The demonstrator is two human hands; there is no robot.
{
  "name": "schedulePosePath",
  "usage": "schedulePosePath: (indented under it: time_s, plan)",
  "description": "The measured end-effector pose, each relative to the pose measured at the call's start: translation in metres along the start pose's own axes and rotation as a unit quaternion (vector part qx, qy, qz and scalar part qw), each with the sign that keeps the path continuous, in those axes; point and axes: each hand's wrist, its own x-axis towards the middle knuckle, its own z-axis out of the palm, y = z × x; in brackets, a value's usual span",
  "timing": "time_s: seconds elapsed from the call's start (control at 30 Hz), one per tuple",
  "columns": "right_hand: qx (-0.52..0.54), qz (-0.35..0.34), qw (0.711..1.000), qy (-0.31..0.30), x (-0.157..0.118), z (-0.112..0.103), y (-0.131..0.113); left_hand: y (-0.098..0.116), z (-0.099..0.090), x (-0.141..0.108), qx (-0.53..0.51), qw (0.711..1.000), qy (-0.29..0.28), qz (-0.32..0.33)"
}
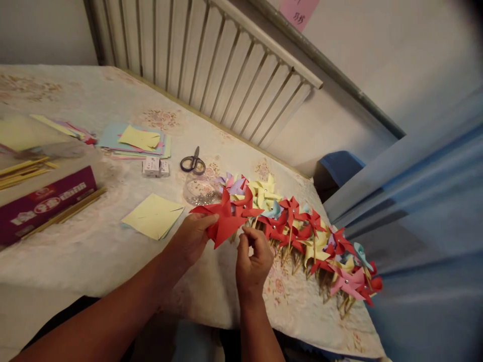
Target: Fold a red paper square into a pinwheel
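Red pinwheel [225, 222] clamped in left hand [194, 235], above tablecloth [109, 261], near pin tub [187, 193]; right hand [254, 261] apart from left, just beside pinwheel, fingers curled, can't tell if gripping; yellow paper [153, 217] left, pinwheel row [292, 211] right.

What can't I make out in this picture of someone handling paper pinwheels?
In the head view:
Left grip: fingertips hidden behind the red paper pinwheel.
Right grip: curled fingers hide whether anything small is pinched.
Laid-out pinwheels: overlapping blades hide their exact number.
Pink note: cut off by the top edge.
Purple carton: cut off by the left edge.
Small white boxes: print too small to read.
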Motion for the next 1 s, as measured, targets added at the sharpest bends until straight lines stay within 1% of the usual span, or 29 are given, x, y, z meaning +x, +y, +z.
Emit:
schedulePosePath:
  time_s: [0.1,0.2,0.27,0.33,0.43,0.57,0.7,0.9,1.0]
  plan:
    - [0.016,-0.025,0.999,-0.043,-0.005,0.008,0.003,0.002,-0.003,0.002,-0.023,1.0,0.009,-0.008]
    - [0.025,-0.054,0.995,-0.078,-0.006,0.015,0.007,0.002,-0.003,0.002,-0.044,0.999,0.003,-0.017]
    - [0.028,-0.061,0.994,-0.084,-0.007,0.018,0.009,0.001,-0.002,0.002,-0.047,0.999,-0.001,-0.022]
    - [0.03,-0.053,0.995,-0.081,-0.007,0.019,0.01,-0.001,-0.002,0.002,-0.047,0.999,-0.005,-0.027]
    - [0.039,-0.015,0.996,-0.079,-0.008,0.019,0.011,-0.007,-0.001,0.003,-0.045,0.998,-0.012,-0.034]
    - [0.078,0.075,0.991,-0.085,-0.011,0.018,0.013,-0.014,-0.002,0.004,-0.039,0.998,-0.023,-0.032]
    - [0.119,0.155,0.977,-0.079,-0.014,0.021,0.013,-0.018,-0.003,0.005,-0.021,0.999,-0.024,-0.038]
    - [0.16,0.225,0.96,-0.051,-0.011,0.025,0.006,-0.025,-0.006,0.007,-0.005,0.999,-0.02,-0.03]
    - [0.173,0.271,0.946,-0.042,-0.009,0.026,0.002,-0.026,-0.006,0.007,-0.006,0.999,-0.013,-0.03]
